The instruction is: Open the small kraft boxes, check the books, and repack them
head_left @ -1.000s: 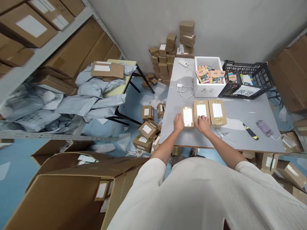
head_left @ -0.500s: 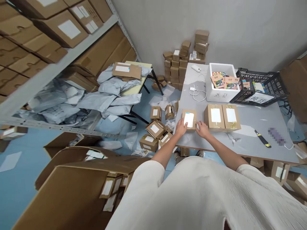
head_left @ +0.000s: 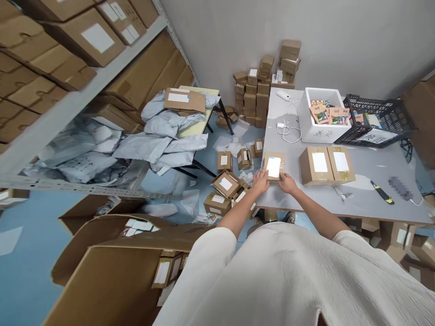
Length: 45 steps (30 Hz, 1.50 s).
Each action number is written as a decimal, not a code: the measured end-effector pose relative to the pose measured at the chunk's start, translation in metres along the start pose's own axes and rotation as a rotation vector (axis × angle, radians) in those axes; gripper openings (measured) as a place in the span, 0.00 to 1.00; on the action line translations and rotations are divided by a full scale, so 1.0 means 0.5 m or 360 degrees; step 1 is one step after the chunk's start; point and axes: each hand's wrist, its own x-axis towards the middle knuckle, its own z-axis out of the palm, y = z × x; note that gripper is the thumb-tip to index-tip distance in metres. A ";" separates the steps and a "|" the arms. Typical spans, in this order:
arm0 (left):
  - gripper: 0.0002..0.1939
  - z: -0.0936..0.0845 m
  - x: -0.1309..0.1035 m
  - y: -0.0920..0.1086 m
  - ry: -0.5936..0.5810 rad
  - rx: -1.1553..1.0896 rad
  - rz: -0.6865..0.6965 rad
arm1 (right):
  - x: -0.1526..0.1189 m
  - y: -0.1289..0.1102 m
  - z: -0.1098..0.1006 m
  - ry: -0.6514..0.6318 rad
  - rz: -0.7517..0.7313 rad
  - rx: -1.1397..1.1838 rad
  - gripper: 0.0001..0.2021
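Note:
A small cardboard box with a white label lies near the left edge of the grey table. My left hand grips its near left corner, fingertips reaching onto the label. On the opposite side, the fingers of my right hand are bent against the box's near right corner. Two taped, labelled cardboard boxes stand side by side to the right of it. Further right lie a black and yellow utility knife and a blurred-out dark object.
At the table's back stand a white foam box and a black crate holding colourful packets. Boxes and paper litter the floor to the left. A side table bears grey mailing bags. A large open carton is close at my left.
The view has shifted, so the table and its contents appear further right. The gap between the held box and the pair has widened slightly. Both hands stay at the box.

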 end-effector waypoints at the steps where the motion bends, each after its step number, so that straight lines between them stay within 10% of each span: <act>1: 0.41 -0.004 0.002 0.001 -0.0006 0.0017 -0.0006 | 0.002 0.002 0.001 -0.0002 -0.0004 0.0012 0.31; 9: 0.38 -0.011 0.027 0.077 0.0127 0.0020 0.0019 | -0.028 0.078 -0.015 0.0321 -0.0131 0.0197 0.28; 16: 0.33 0.006 0.078 0.255 0.0116 0.0007 0.0337 | -0.055 0.234 -0.117 0.0764 -0.0095 0.0227 0.25; 25: 0.32 0.054 0.114 0.440 0.0063 0.0178 0.0772 | -0.091 0.413 -0.167 0.0708 0.0359 0.0084 0.26; 33: 0.35 0.050 0.088 0.397 0.0159 0.0219 0.0449 | -0.066 0.373 -0.146 0.0710 0.0105 0.0034 0.30; 45: 0.37 0.024 0.028 0.179 0.0071 0.0123 -0.0085 | -0.054 0.215 -0.103 0.0450 -0.0281 -0.0025 0.32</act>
